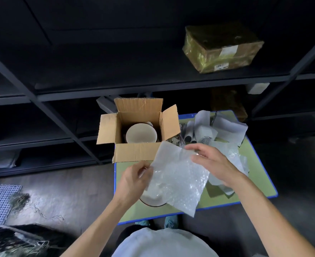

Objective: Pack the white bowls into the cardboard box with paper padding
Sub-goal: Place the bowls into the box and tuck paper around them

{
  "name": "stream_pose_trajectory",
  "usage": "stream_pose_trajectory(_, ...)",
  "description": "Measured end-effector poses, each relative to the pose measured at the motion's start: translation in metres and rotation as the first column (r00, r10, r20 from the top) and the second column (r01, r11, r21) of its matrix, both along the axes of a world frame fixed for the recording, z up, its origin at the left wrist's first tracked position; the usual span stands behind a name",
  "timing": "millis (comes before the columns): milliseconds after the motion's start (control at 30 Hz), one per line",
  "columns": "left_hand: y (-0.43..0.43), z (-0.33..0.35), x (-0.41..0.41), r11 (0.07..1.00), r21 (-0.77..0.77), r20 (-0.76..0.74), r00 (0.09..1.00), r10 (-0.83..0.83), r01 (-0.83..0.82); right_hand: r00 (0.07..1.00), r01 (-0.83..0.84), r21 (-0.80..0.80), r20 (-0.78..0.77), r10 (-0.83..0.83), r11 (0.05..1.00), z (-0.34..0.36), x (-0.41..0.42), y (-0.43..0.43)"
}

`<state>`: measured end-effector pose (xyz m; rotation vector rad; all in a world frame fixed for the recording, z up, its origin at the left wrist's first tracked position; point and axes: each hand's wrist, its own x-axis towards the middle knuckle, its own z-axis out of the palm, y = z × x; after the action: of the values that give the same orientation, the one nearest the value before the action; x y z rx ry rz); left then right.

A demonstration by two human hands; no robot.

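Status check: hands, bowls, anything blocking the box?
Left hand and right hand grip bubble wrap sheet. One white bowl in cardboard box; second bowl under sheet. Box open.

Glossy white ceramic bowl (141, 135) inside matt brown corrugated cardboard box (136, 152); shiny clear bubble-wrap sheet (179, 179); smooth green tabletop (253, 164).

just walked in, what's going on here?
A person is packing bowls. The left hand and right hand hold a bubble wrap sheet over a white bowl on the green table. A second bowl already sits in the open cardboard box. More padding sheets lie piled on the table's right side.
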<state>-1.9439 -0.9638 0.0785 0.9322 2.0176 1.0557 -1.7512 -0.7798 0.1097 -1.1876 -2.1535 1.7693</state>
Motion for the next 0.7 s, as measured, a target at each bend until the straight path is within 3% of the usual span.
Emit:
stream_pose_trajectory(133, -0.002, -0.004, -0.003, 0.987, 0.035, 0.279, 0.95, 0.143, -0.159, 0.983, 0.066, -0.276, -0.145, -0.11, 0.959, -0.001, -0.001, -0.004)
stream_pose_trajectory(233, -0.003, -0.002, -0.003, 0.989, 0.046, 0.334, 0.935, 0.118, -0.141, 0.983, 0.049, -0.266, -0.155, -0.093, 0.963, -0.005, -0.004, -0.013)
stream_pose_trajectory(400, -0.012, -0.011, -0.015, 0.996, -0.037, 0.065, 0.994, 0.087, -0.085, 0.993, 0.118, -0.083, -0.002, -0.119, 0.989, -0.009, -0.008, -0.014)
stream_pose_trajectory(567, -0.018, -0.023, -0.022, 0.987, -0.103, -0.051, 0.992, 0.118, -0.123, 0.978, 0.144, 0.064, 0.143, -0.152, 0.988, -0.015, -0.008, -0.008)
stream_pose_trajectory(633, -0.018, -0.027, -0.022, 0.974, -0.136, -0.157, 0.974, 0.161, -0.183, 0.973, 0.145, 0.128, 0.16, -0.164, 0.981, -0.018, -0.005, -0.004)
stream_pose_trajectory(700, -0.018, -0.033, -0.025, 0.965, -0.208, -0.245, 0.964, 0.105, -0.158, 0.971, 0.156, 0.144, 0.159, -0.178, 0.977, -0.018, 0.001, 0.001)
